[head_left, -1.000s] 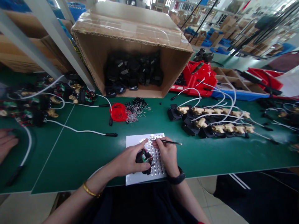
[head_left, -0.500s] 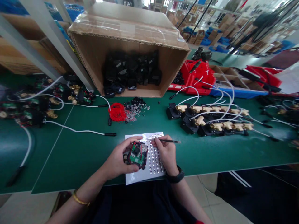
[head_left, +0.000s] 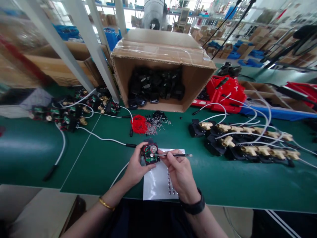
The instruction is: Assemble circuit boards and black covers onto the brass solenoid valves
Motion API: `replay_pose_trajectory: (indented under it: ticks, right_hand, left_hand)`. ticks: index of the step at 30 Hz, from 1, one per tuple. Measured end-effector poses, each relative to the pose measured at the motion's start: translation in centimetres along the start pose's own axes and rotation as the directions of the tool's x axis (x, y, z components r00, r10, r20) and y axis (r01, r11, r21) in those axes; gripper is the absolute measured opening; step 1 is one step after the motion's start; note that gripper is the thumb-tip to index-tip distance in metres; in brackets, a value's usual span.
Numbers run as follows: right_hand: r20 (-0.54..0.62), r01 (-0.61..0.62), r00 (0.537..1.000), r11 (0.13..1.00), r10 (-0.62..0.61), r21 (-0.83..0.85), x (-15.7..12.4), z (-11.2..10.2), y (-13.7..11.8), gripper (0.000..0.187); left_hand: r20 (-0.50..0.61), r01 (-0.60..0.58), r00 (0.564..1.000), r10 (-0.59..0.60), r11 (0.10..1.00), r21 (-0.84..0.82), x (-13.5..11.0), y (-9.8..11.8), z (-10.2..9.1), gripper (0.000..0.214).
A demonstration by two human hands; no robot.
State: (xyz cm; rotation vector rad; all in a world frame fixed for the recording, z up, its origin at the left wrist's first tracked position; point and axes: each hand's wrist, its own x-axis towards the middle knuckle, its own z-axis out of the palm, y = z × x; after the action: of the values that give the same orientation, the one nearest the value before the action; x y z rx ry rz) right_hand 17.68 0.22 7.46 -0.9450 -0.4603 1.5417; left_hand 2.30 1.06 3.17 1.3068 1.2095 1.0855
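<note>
From the head camera, my left hand (head_left: pixel 135 168) grips a black, square-edged housing with a green circuit board (head_left: pixel 149 159) and red wires, thumb below and fingers around its left and upper sides, parted only to its width. The housing is raised, board side facing me, over the upper left of a glossy white sheet (head_left: pixel 155 185) on the green surface (head_left: pixel 99 165).

My right hand (head_left: pixel 182 172) pinches a slim, dark, rod-like tool (head_left: pixel 177 155), fingers closed around it. Its pale tip reaches a small, round, light spot on the board; whether the two touch, I cannot tell. Small silver dots (head_left: pixel 169 185) line the sheet beside my right hand, which hides part of them.

Beyond my hands sit a coil of thin red wire (head_left: pixel 139 124) and a scatter of small silver screws (head_left: pixel 153 128), just before an open brown cardboard box (head_left: pixel 160 61) of black parts (head_left: pixel 156 85). At right, black units with brass T-shaped fittings (head_left: pixel 250 151) stand in rows, trailing white cables.
</note>
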Motion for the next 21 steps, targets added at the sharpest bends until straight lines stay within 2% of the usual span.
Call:
replay_pose_trajectory:
  ticks: [6,21]
  right_hand:
    - [-0.074,0.090,0.993,0.991,-0.097,-0.097,0.13,0.28,0.97,0.018]
    - [-0.097,0.132,0.982,0.961,-0.160,-0.244,0.02,0.28,1.01,0.018]
  left_hand:
    - [0.002,0.002,1.000,-0.002,1.000,-0.002,-0.06,0.33,-0.01,0.075]
    - [0.036,-0.002,0.999,0.002,1.000,-0.004,0.08,0.18,0.01,0.077]
